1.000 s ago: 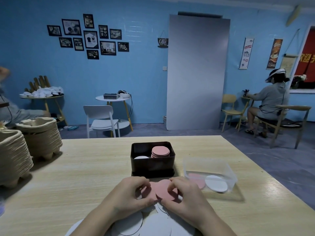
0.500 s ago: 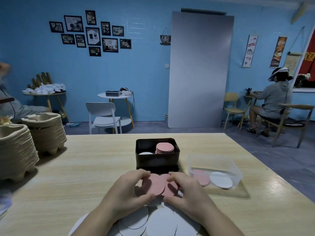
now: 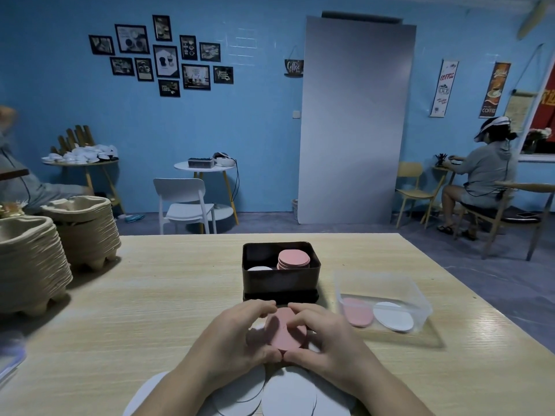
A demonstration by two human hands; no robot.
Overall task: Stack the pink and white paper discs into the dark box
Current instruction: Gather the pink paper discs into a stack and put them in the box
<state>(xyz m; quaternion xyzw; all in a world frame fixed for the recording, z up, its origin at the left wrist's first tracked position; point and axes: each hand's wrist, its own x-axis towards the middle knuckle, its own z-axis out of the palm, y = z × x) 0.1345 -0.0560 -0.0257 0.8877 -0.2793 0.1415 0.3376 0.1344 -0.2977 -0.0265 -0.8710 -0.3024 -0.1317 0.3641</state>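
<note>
Head view: gathering pink discs point(image 3: 285, 330) at lower centre.
My left hand point(image 3: 237, 337) and right hand point(image 3: 330, 337) curl round them; next I must lift them into the box point(image 3: 279, 285) just above.

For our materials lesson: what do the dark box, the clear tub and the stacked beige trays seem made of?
Dark box: likely tin or hard plastic; smooth, faint sheen, rolled rim.
Clear tub: thin plastic; discs show through its walls.
Stacked trays: moulded paper pulp, it seems; matt, rough, beige.
</note>
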